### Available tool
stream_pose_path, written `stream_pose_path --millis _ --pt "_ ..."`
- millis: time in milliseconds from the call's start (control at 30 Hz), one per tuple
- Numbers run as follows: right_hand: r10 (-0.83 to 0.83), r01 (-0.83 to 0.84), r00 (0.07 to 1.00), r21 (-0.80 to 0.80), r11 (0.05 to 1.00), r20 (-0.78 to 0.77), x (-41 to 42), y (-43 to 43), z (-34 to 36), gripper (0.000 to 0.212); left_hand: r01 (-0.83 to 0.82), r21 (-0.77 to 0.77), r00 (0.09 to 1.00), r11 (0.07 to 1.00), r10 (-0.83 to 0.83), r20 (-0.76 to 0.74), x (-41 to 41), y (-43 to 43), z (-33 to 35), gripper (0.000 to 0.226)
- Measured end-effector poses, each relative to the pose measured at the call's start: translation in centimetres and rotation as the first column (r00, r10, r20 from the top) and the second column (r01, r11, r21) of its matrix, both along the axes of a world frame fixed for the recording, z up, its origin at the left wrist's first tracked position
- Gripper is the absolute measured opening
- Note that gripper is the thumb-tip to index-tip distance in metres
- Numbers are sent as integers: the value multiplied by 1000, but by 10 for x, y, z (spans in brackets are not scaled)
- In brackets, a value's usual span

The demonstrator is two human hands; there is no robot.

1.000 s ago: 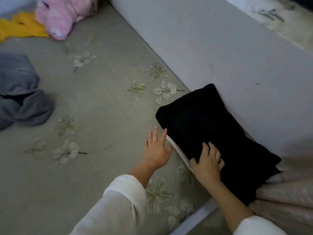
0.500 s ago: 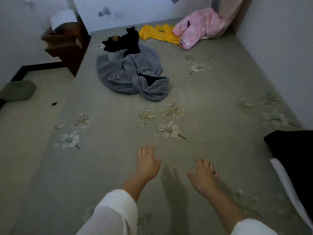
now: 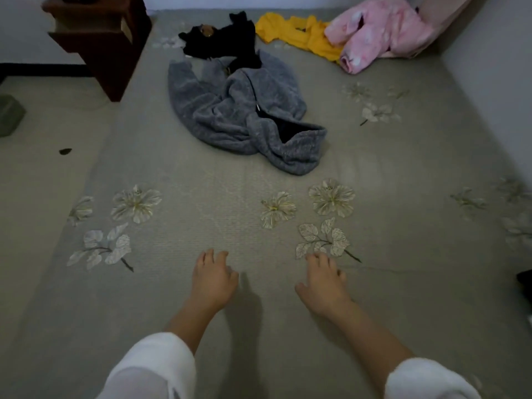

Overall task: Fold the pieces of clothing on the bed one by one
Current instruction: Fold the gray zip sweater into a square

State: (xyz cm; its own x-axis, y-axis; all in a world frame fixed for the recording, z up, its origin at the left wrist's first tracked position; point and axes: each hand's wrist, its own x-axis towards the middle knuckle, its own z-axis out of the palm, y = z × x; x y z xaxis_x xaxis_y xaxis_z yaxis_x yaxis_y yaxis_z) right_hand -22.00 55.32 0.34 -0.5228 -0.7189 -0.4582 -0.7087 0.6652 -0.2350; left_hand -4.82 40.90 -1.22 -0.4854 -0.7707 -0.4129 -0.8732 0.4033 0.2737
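A crumpled grey fleece hooded jacket (image 3: 239,116) lies in the middle of the bed (image 3: 178,174), which has a grey-green cover with embroidered flowers. Behind it sits a black garment (image 3: 227,38), then a yellow garment (image 3: 299,33) and a pink fleece garment (image 3: 380,30) at the far right corner. My left hand (image 3: 211,279) and my right hand (image 3: 322,282) hover low over the bare cover near me, fingers loosely curled, holding nothing. A sliver of the folded black garment (image 3: 525,279) shows at the right edge.
A dark wooden bedside cabinet (image 3: 100,38) stands at the far left of the bed. The floor (image 3: 43,133) runs along the left with a green object (image 3: 10,113) on it. A grey wall (image 3: 495,82) bounds the bed on the right.
My hands left the folded black garment by the right wall and my view swung to the middle of the bed. Both hands now hang empty, closer to the grey jacket.
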Motion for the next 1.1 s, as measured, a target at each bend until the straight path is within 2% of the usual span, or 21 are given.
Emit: stream_pose_path --millis 133,267,333,400,433,500,633,700,767,833,900,967,1100 --pt "33 -29 998 63 998 -51 -47 -47 -24 59 -18 8 1000 1000 18 4 -29 -48 -43 58" --pt "15 -9 993 55 998 -114 -93 -101 -52 59 -38 -20 998 999 37 -47 -61 -106 -87 63" --pt "38 -31 989 48 998 -142 -111 -126 -68 60 -44 -10 997 999 43 -57 -75 -131 -109 72" --pt "75 -71 983 32 997 -168 -125 -148 -83 64 -51 84 998 995 53 -21 -84 -144 -133 88" --pt "92 -91 978 15 996 -187 -131 -159 -91 67 -45 110 999 993 44 7 -86 -145 -145 96" --pt "88 -103 969 -54 993 -232 -147 -182 -106 77 -30 62 999 998 30 12 -86 -143 -166 106" --pt "-50 -22 957 -244 969 -285 -190 -250 -124 96 -25 3 999 1000 25 -45 -82 -140 -178 103" --pt "-100 22 952 -260 965 -289 -212 -286 -130 102 -6 3 999 1000 6 -39 -81 -141 -179 103" --pt "-44 3 954 -140 990 -296 -227 -310 -137 93 6 1 999 1000 -6 -36 -81 -141 -180 104" --pt "32 -48 964 -52 998 -266 -227 -319 -146 63 13 12 999 1000 -12 -37 -81 -141 -179 103" --pt "52 -77 961 -83 994 -273 -213 -315 -154 43 17 39 999 999 -15 -40 -81 -143 -177 103" --pt "108 -153 946 -125 980 -305 -194 -304 -156 40 14 56 999 998 -12 -41 -80 -144 -177 104" --pt "158 -216 959 -246 945 -234 -152 -257 -148 24 12 78 999 997 -8 -48 -82 -146 -174 106"
